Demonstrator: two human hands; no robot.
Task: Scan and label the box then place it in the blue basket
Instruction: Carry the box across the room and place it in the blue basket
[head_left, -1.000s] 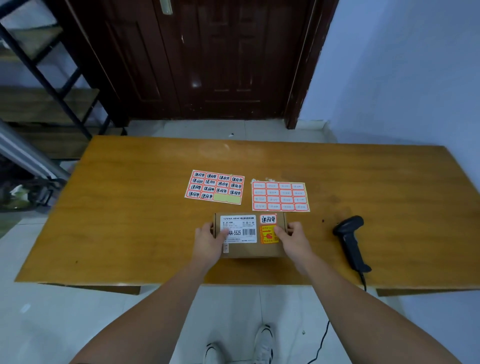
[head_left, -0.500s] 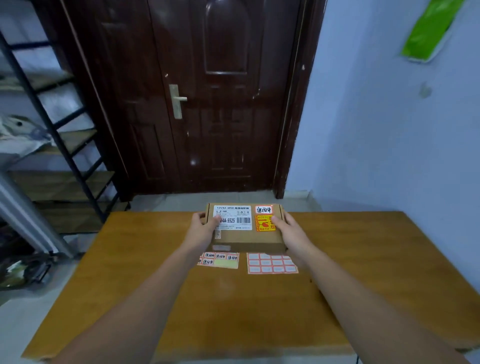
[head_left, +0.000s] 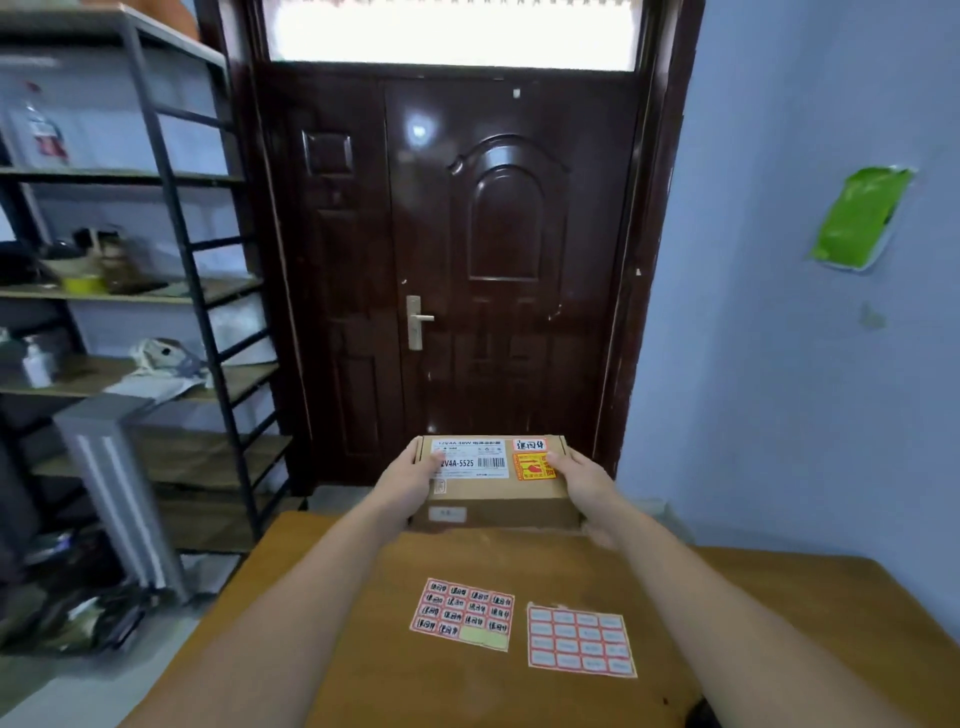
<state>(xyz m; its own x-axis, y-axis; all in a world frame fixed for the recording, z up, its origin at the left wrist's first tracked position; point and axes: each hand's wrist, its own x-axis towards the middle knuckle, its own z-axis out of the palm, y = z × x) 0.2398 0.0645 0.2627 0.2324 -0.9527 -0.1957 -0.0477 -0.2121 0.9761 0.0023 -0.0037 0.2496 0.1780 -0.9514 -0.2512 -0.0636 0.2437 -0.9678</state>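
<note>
Your left hand (head_left: 410, 480) and right hand (head_left: 584, 480) clamp the short ends of the labelled brown cardboard box (head_left: 493, 483), long axis crosswise, held past the wooden bench (head_left: 363, 649); no blue basket is in sight.

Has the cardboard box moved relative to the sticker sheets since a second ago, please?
Yes. The cardboard box, held in both hands, has gone away from the person, past the sticker sheets to the table's far edge.

Dark wooden door (head_left: 483, 270), metal shelving rack (head_left: 156, 291) at left, green packet (head_left: 860, 215) on blue wall (head_left: 805, 389)
</note>
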